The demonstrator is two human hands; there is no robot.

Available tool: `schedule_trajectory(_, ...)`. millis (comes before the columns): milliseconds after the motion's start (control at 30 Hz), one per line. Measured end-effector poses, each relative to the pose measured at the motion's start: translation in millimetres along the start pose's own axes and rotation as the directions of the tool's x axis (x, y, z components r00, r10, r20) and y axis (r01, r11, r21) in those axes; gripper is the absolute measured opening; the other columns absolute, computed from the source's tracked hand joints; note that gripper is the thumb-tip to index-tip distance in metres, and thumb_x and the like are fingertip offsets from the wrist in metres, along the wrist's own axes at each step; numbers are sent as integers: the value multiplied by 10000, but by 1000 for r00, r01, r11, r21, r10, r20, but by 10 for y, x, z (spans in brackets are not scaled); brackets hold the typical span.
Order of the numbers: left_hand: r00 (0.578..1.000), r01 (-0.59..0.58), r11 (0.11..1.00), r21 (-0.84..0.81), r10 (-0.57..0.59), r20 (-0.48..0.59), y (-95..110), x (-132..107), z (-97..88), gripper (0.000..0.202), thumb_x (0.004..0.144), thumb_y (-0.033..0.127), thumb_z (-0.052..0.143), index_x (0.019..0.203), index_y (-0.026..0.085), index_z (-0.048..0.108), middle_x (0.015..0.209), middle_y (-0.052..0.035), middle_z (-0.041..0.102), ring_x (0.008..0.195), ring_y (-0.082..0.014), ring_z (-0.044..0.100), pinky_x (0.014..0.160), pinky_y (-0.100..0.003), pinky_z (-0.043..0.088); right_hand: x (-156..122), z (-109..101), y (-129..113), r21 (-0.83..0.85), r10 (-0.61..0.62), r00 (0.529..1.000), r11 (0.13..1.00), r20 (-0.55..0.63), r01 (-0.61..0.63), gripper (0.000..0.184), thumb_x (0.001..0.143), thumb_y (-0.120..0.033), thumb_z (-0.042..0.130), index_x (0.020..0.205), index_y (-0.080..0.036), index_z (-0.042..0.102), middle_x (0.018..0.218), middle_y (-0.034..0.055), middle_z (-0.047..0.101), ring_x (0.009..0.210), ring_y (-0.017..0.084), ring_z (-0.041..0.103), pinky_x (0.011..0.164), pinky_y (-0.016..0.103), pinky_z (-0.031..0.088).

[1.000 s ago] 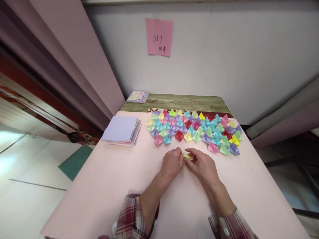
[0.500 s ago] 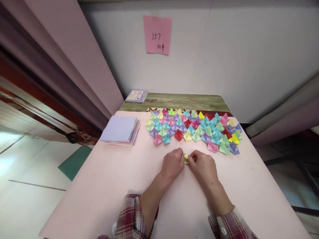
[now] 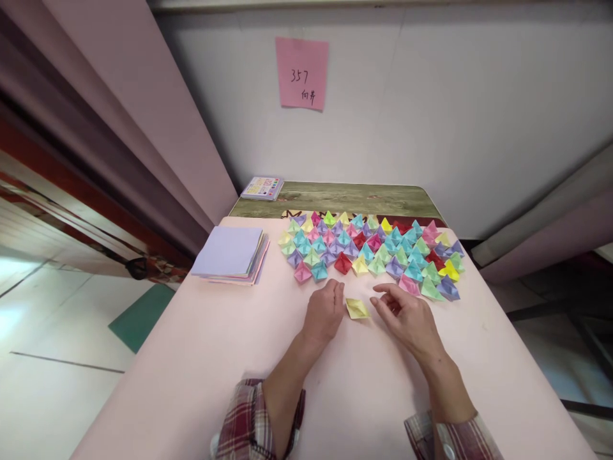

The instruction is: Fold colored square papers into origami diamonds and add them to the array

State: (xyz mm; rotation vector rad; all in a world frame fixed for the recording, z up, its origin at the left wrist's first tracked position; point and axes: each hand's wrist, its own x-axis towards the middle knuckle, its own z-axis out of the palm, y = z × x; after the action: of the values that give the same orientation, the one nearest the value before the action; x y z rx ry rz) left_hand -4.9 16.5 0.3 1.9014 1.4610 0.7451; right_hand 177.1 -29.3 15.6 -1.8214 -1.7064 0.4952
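Note:
A small yellow folded paper boat [image 3: 357,309] is right at the fingers of my left hand [image 3: 324,311]. Those fingers are pressed together and appear to pinch the boat's left end; the exact contact is partly hidden. On the other side, my right hand [image 3: 407,317] is apart from the boat, holding nothing, its thumb and fingers parted. Beyond both hands, folded paper boats of many colours stand close together in rows, among them a red boat [image 3: 343,262] and a pale yellow boat [image 3: 360,266].
To the left lies a stack of square coloured paper [image 3: 228,250], lilac on top. A printed packet [image 3: 262,188] rests on the green wood-patterned surface [image 3: 354,197] at the back. A pink note [image 3: 302,73] hangs on the wall. A curtain [image 3: 191,108] borders the left side.
My right hand has let go of the yellow boat, drawn away to the right and spread its fingers. My left hand has shifted slightly left, and the boat now shows more fully.

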Motion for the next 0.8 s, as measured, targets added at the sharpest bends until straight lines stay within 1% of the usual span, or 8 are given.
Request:
schedule_trajectory(133, 996, 73, 991, -109, -77, -35, -31, 13, -18, 336, 979, 368, 300, 794, 214, 535, 633, -1, 591, 589, -155, 580, 601, -260, 398, -17, -77, 15, 41, -154, 974, 988, 164, 149, 195, 819, -418, 651, 913, -255, 699, 729, -6, 674, 608, 142, 605, 594, 244, 437)
schedule_trajectory(300, 995, 80, 981, -175, -89, -43, -60, 15, 5, 357, 966, 422, 334, 752, 210, 527, 576, 19, 556, 552, -144, 549, 577, -250, 390, -10, -10, 6, 15, -172, 958, 985, 228, 173, 143, 847, -328, 613, 759, -240, 685, 732, -6, 674, 609, 138, 598, 582, 244, 420)
schedule_trajectory(467, 993, 55, 979, -196, -74, -94, -42, 19, -42, 376, 970, 409, 322, 742, 202, 538, 595, 11, 566, 571, -134, 544, 580, -239, 385, 3, -24, 55, 28, -181, 983, 983, 34, 180, 133, 862, -271, 568, 788, -222, 667, 730, 3, 665, 631, 143, 596, 611, 247, 435)
schedule_trajectory(567, 997, -78, 989, -124, 78, -6, 33, -36, -86, 395, 965, 392, 341, 671, 200, 522, 581, 11, 549, 554, -120, 508, 577, -235, 365, 5, 10, 71, 8, -157, 978, 987, -140, 160, 169, 893, -281, 522, 849, -220, 674, 784, 19, 679, 653, 146, 604, 634, 247, 449)
schedule_trajectory(633, 941, -261, 962, -83, 273, 201, 105, -124, -75, 411, 935, 369, 416, 573, 191, 493, 564, 10, 552, 529, -107, 475, 564, -235, 342, 3, 79, 68, -3, -146, 967, 989, -208, 148, 187, 908, -283, 502, 876, -215, 673, 802, 24, 682, 663, 146, 611, 642, 245, 454)
schedule_trajectory(700, 794, -425, 900, -91, 420, 440, 175, -236, -18, 400, 865, 330, 530, 498, 181, 477, 512, 19, 552, 490, -97, 441, 542, -241, 320, -5, 168, 52, -12, -155, 963, 988, -221, 156, 192, 914, -280, 494, 898, -209, 671, 823, 31, 688, 688, 150, 625, 661, 248, 461)
schedule_trajectory(733, 738, -461, 883, -89, 437, 513, 203, -291, 21, 378, 816, 314, 590, 479, 180, 483, 488, 24, 552, 475, -95, 431, 530, -243, 313, -11, 213, 40, -14, -162, 965, 987, -208, 163, 190, 914, -277, 494, 910, -209, 672, 842, 34, 693, 701, 152, 632, 671, 251, 464)
schedule_trajectory(800, 697, -487, 871, -67, 433, 572, 240, -376, 99, 361, 759, 304, 638, 454, 179, 491, 450, 35, 543, 446, -95, 402, 503, -248, 295, -26, 292, 7, -14, -175, 970, 984, -171, 175, 183, 910, -267, 500, 928, -213, 674, 875, 34, 701, 726, 155, 643, 693, 254, 469)
